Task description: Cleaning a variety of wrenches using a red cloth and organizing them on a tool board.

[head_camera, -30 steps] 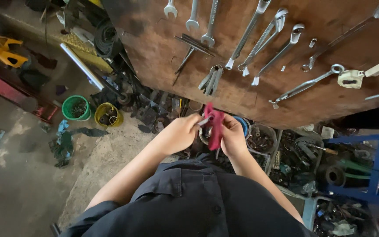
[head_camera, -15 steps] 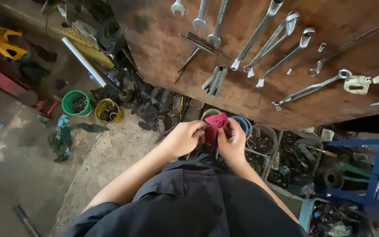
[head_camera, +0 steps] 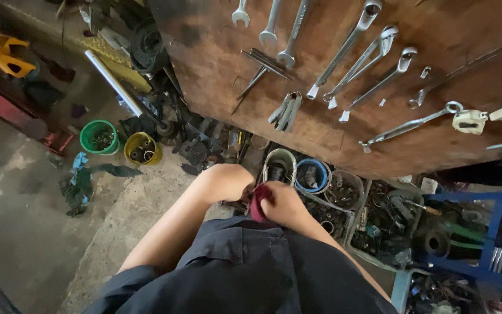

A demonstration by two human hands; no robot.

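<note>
Both hands, left hand (head_camera: 226, 183) and right hand (head_camera: 283, 204), now bunch the dark red cloth (head_camera: 258, 203) tighter and lower; steel wrenches (head_camera: 350, 49) hang at twelve o'clock.

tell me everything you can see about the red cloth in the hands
The red cloth is a dark red, soft-looking rag, bunched up and mostly hidden. It sits between the left hand and the right hand, both touching it, held close to the person's dark shirt and above the tubs of metal parts.
</note>
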